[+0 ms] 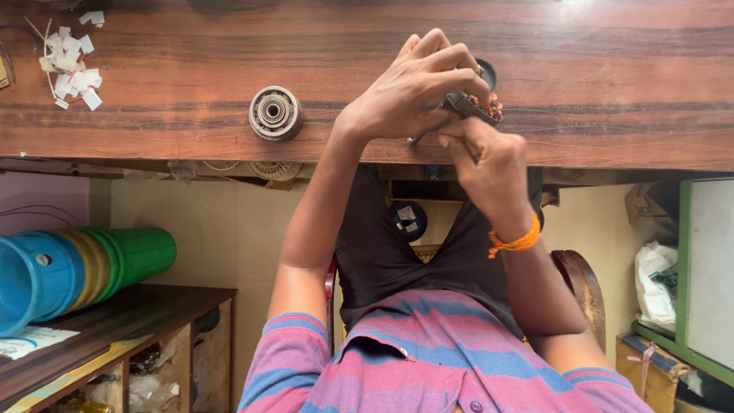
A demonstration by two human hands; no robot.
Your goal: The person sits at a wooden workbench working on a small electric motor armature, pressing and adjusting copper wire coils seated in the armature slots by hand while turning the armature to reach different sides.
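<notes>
Item: small motor part (483, 98) with copper windings, at the wooden bench (612, 92) edge. Our left hand (417, 88) closes over it; our right hand (485, 157) pinches a metal tool (459, 107). We judge it heavy, rigid, wires fragile; hold the core.

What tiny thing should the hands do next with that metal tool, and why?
Probably ease the metal tool a little further into the copper windings, since both the left hand and right hand already grip it there.
</notes>
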